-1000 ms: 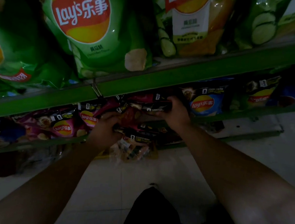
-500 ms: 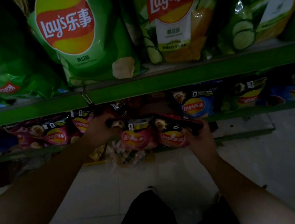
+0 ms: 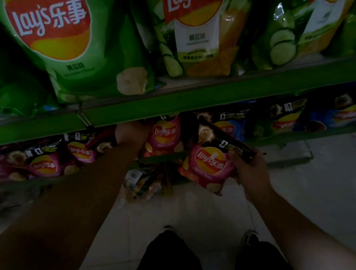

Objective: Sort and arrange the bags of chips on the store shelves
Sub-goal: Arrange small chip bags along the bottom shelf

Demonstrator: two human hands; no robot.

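Your right hand (image 3: pixel 250 173) grips a small pink chip bag (image 3: pixel 207 165) by its dark top edge, fingers curled shut on it; the bag hangs tilted in front of the lower shelf, off the ledge. Your left hand (image 3: pixel 129 134) reaches under the green shelf rail (image 3: pixel 197 97), just beside a second pink bag (image 3: pixel 165 133) standing on the lower shelf (fingers hidden behind the rail, so I cannot tell whether they grasp anything). More pink bags (image 3: pixel 43 165) sit along the lower shelf to the left, blue bags (image 3: pixel 229 126) to the right. Large green bags (image 3: pixel 74 35) fill the upper shelf. Lighting dim.
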